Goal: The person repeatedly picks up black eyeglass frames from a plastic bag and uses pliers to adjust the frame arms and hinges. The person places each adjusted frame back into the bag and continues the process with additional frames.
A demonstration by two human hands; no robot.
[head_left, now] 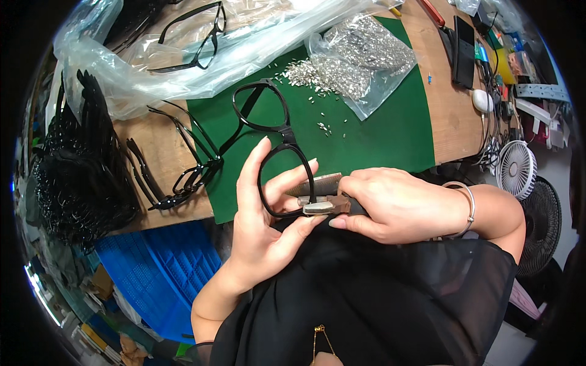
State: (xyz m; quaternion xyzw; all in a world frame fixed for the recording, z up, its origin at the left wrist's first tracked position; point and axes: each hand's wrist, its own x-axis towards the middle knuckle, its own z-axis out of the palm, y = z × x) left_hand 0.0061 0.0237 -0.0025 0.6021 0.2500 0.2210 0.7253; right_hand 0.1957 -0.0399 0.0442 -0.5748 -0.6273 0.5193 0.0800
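A black eyeglass frame (pixel 284 135) is held at its near rim by my left hand (pixel 259 229), with the thumb below and the fingers around and through the lens opening. One temple of the frame stretches back to the left over the mat. My right hand (pixel 397 207) is closed around a pair of pliers (pixel 326 207), its handles mostly hidden in the palm. The pliers' metal jaws meet the near end corner of the frame, beside my left thumb tip. A grey-brown, rough-surfaced bar (pixel 314 184) shows just behind the jaws; its kind is unclear.
A green mat (pixel 390 137) covers part of the wooden table. On it lie loose small silvery metal pieces (pixel 299 74) and a clear bag (pixel 372 58) of them. More black frames (pixel 195 174) lie left, beside plastic sheeting (pixel 171 85). A blue basket (pixel 165 274) stands below; fans (pixel 516 171) stand right.
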